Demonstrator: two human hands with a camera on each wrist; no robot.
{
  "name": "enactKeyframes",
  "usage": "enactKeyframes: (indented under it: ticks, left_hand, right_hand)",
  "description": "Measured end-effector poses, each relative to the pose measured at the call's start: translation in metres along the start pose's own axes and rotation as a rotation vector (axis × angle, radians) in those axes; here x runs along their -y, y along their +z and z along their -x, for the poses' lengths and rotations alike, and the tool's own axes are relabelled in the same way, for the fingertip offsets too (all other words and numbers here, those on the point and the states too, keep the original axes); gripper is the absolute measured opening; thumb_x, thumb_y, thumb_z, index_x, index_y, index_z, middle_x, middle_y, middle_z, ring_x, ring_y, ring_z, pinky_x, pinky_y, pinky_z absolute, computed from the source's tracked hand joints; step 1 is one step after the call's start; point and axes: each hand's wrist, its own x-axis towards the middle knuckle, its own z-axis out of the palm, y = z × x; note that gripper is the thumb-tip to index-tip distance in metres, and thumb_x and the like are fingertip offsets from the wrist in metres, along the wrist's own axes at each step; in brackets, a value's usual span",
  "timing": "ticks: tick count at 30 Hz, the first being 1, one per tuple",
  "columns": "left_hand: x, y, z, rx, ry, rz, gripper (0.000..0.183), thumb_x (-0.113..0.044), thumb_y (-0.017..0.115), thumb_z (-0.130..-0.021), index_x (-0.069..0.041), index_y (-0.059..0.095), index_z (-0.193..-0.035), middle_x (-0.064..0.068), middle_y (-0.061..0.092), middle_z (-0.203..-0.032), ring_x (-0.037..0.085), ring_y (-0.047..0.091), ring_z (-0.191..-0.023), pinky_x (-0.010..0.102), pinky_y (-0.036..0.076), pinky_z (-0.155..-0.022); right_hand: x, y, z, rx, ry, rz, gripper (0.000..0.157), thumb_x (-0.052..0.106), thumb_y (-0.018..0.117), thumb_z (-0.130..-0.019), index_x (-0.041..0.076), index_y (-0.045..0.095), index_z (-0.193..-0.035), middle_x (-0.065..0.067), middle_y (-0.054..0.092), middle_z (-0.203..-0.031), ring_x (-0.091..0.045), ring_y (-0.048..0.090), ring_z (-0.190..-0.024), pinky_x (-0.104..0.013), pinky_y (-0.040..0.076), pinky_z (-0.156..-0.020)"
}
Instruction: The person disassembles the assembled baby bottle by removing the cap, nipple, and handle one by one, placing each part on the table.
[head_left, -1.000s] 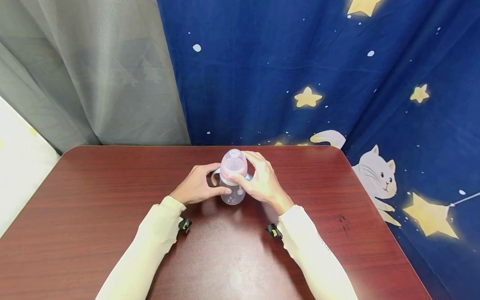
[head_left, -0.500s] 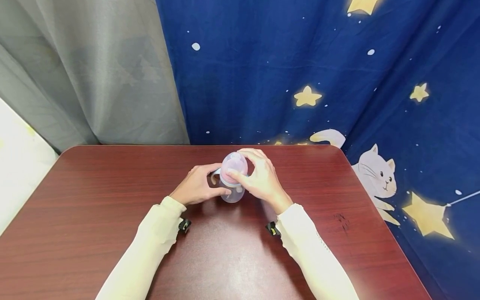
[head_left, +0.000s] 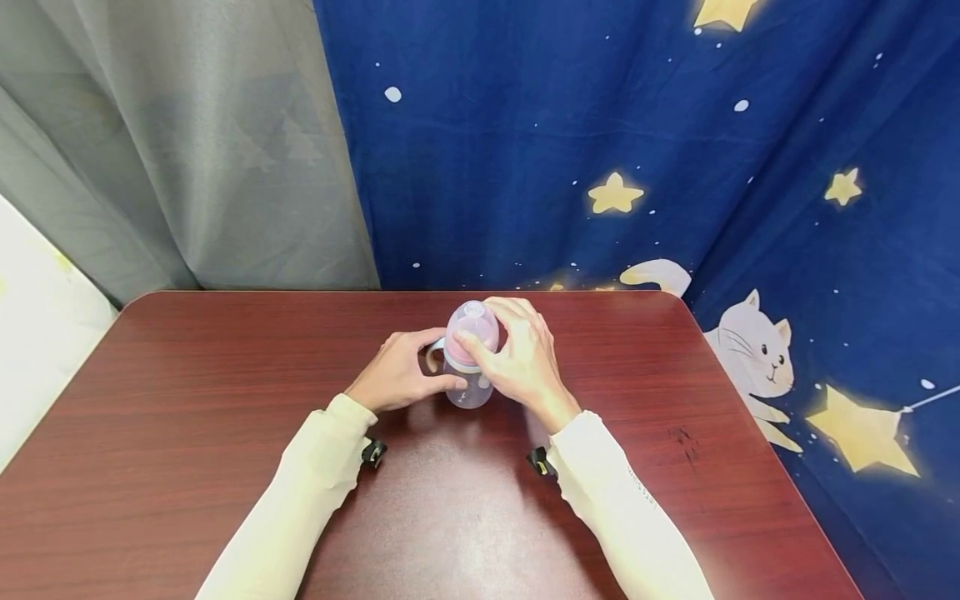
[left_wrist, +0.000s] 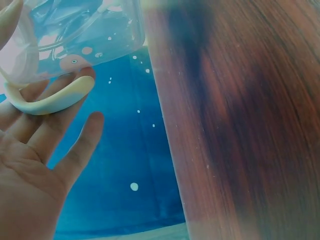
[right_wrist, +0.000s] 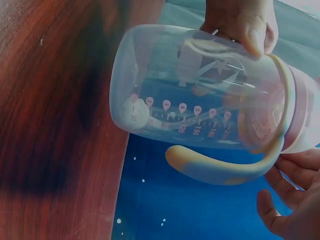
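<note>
A clear baby bottle (head_left: 470, 395) stands upright on the table, under a translucent pink domed cap (head_left: 463, 321). My left hand (head_left: 396, 372) holds the bottle's body from the left, thumb across its front. My right hand (head_left: 528, 360) grips the cap, its thumb pressed on the near side. In the right wrist view, printed measuring marks and a straw with a white ball end show through the bottle (right_wrist: 175, 90), and a curved yellow-and-blue handle (right_wrist: 220, 171) sticks out beside it. The left wrist view shows the other handle (left_wrist: 50, 102) in front of my left fingers.
The dark red wooden table (head_left: 225, 400) reaches back to a grey curtain (head_left: 247, 167) and a blue star-patterned curtain (head_left: 510, 167). Black wrist devices (head_left: 542, 461) sit under both cream sleeves (head_left: 622, 508).
My right hand has turned at the cap, its thumb moving up from the lower ring onto the dome. The bottle has shifted very slightly right; my left hand keeps its hold.
</note>
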Motion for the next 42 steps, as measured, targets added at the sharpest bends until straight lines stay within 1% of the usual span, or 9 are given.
enactKeyframes:
  ticks: [6,10,13,15,17,22,27,32,42]
  left_hand:
    - [0.0,-0.001,0.0,-0.005,0.001,-0.011,0.055,-0.047,0.087,-0.072,-0.021,0.07,-0.117,-0.015,0.07,-0.092,0.008,0.06,-0.076,0.029,0.046,-0.067]
    - [0.001,0.0,0.002,-0.002,-0.006,-0.072,0.056,-0.046,0.088,-0.07,-0.021,0.07,-0.117,-0.013,0.069,-0.09,0.01,0.06,-0.074,0.031,0.047,-0.065]
    - [0.005,0.002,0.006,-0.022,-0.012,-0.089,0.057,-0.048,0.088,-0.069,-0.022,0.071,-0.118,-0.014,0.07,-0.092,0.01,0.06,-0.075,0.03,0.047,-0.066]
    - [0.007,0.003,0.007,-0.039,-0.018,-0.071,0.058,-0.049,0.088,-0.069,-0.024,0.071,-0.119,-0.014,0.07,-0.093,0.009,0.06,-0.075,0.03,0.047,-0.066]
    - [0.007,0.002,0.007,-0.054,-0.017,-0.062,0.058,-0.048,0.089,-0.069,-0.024,0.071,-0.119,-0.015,0.07,-0.094,0.01,0.06,-0.076,0.03,0.047,-0.066]
    - [0.005,-0.002,0.004,-0.057,-0.022,-0.088,0.06,-0.048,0.089,-0.068,-0.024,0.071,-0.12,-0.014,0.07,-0.093,0.011,0.059,-0.074,0.031,0.046,-0.064]
    - [0.006,-0.004,0.004,-0.07,-0.042,-0.116,0.061,-0.049,0.089,-0.068,-0.023,0.07,-0.12,-0.013,0.068,-0.089,0.009,0.056,-0.07,0.031,0.044,-0.062]
    - [0.008,-0.006,0.004,-0.067,-0.04,-0.132,0.061,-0.05,0.088,-0.068,-0.024,0.07,-0.119,-0.013,0.066,-0.085,0.008,0.054,-0.069,0.031,0.043,-0.061]
    - [0.005,-0.008,0.003,-0.065,-0.033,-0.151,0.061,-0.05,0.088,-0.068,-0.023,0.07,-0.12,-0.011,0.069,-0.091,0.009,0.055,-0.071,0.03,0.044,-0.06]
  right_hand:
    - [0.002,0.004,0.001,-0.043,0.024,-0.022,0.045,0.049,0.069,-0.085,0.012,0.073,-0.111,-0.001,0.069,-0.113,-0.016,0.056,-0.112,-0.042,0.043,-0.092]
    - [0.003,0.004,-0.001,-0.115,0.061,-0.061,0.044,0.048,0.069,-0.086,0.012,0.074,-0.11,-0.001,0.07,-0.11,-0.015,0.058,-0.108,-0.04,0.045,-0.092]
    - [0.005,0.001,-0.004,-0.148,0.085,-0.081,0.045,0.049,0.069,-0.086,0.012,0.074,-0.111,-0.001,0.071,-0.111,-0.015,0.058,-0.109,-0.038,0.044,-0.094]
    - [0.007,-0.002,-0.006,-0.141,0.095,-0.077,0.047,0.052,0.068,-0.087,0.013,0.074,-0.113,0.0,0.07,-0.112,-0.014,0.057,-0.11,-0.038,0.044,-0.095]
    - [0.007,-0.003,-0.007,-0.137,0.093,-0.085,0.047,0.052,0.069,-0.087,0.014,0.074,-0.113,0.001,0.07,-0.112,-0.014,0.056,-0.11,-0.039,0.044,-0.094]
    - [0.005,-0.007,-0.006,-0.163,0.088,-0.106,0.044,0.048,0.07,-0.087,0.014,0.074,-0.114,0.001,0.07,-0.112,-0.013,0.056,-0.109,-0.038,0.045,-0.094]
    - [0.001,-0.012,-0.004,-0.191,0.053,-0.107,0.042,0.045,0.071,-0.087,0.012,0.074,-0.113,0.0,0.071,-0.11,-0.015,0.058,-0.107,-0.037,0.044,-0.093]
    - [-0.001,-0.014,-0.001,-0.209,0.028,-0.112,0.04,0.043,0.072,-0.087,0.011,0.075,-0.112,-0.001,0.071,-0.11,-0.016,0.058,-0.107,-0.036,0.044,-0.093]
    - [-0.002,-0.012,-0.001,-0.26,0.01,-0.155,0.038,0.038,0.071,-0.088,0.008,0.075,-0.111,-0.004,0.071,-0.109,-0.018,0.059,-0.107,-0.035,0.043,-0.094]
